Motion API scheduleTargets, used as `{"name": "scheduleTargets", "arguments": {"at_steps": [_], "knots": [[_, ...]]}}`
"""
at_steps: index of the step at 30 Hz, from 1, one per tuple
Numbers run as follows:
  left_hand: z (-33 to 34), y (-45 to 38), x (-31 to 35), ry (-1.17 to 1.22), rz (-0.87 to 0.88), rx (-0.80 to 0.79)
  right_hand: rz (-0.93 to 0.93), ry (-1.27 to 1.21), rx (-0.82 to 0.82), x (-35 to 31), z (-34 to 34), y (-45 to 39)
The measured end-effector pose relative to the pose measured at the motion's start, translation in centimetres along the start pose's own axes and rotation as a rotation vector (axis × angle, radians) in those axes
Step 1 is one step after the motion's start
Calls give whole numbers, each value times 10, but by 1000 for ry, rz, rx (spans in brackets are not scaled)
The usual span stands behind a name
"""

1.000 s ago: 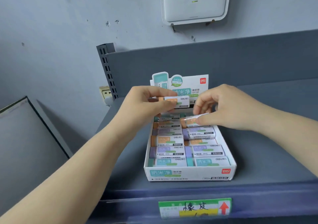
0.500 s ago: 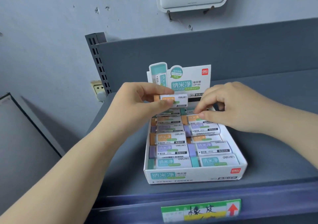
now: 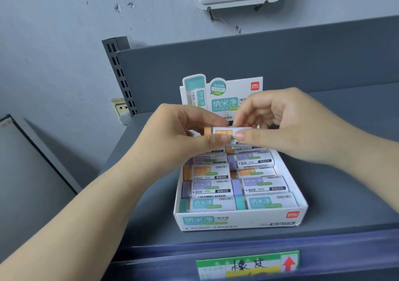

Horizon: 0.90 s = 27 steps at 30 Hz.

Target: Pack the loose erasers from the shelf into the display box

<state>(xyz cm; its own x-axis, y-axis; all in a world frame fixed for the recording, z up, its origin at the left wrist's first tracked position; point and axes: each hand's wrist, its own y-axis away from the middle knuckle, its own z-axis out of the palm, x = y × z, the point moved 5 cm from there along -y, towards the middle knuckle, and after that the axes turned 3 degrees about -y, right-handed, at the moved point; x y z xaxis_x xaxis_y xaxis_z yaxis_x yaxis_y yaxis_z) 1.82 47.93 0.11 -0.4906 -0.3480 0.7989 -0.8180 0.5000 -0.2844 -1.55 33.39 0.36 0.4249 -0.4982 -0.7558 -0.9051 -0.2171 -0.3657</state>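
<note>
Fingers of both hands pinch one orange eraser (image 3: 218,132) that I see held level above the rear rows of the display box (image 3: 239,221); left hand (image 3: 172,138) has thumb below and forefinger on top, at the eraser's orange end; right hand (image 3: 289,123) grips its white-sleeved end, thumb tip touching the left thumb tip. I note the box full of packed erasers (image 3: 216,188) in two columns, teal, purple and orange; it sits on the grey shelf (image 3: 336,194), header card upright behind both hands; price label (image 3: 248,264) on the shelf edge in front of the box.
</note>
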Motion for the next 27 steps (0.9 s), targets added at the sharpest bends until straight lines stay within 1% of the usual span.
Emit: {"name": "scheduleTargets", "arguments": {"at_steps": [4, 6, 9, 11, 14, 17, 21, 27], "knots": [[-5, 2, 2, -114, 27, -48, 10, 15, -32, 2, -4, 2], [-12, 3, 3, -215, 52, -53, 3, 26, -66, -1, -8, 4], [-18, 8, 1, -392, 86, -84, -5, 128, -128, -2, -9, 8], [-16, 10, -2, -460, 99, -123, 9, 186, -161, -2, -9, 9], [-9, 13, -2, -498, 116, -169, 20, 207, -173, -2, -11, 11], [-6, 14, -1, -490, 125, -188, 22, 229, -160, -3, -13, 12], [-5, 14, -1, -481, 116, -215, 25, 242, -186, -4, -11, 14], [-4, 16, -1, -517, 139, -202, 18, 359, -224, -1, -4, 16]]}}
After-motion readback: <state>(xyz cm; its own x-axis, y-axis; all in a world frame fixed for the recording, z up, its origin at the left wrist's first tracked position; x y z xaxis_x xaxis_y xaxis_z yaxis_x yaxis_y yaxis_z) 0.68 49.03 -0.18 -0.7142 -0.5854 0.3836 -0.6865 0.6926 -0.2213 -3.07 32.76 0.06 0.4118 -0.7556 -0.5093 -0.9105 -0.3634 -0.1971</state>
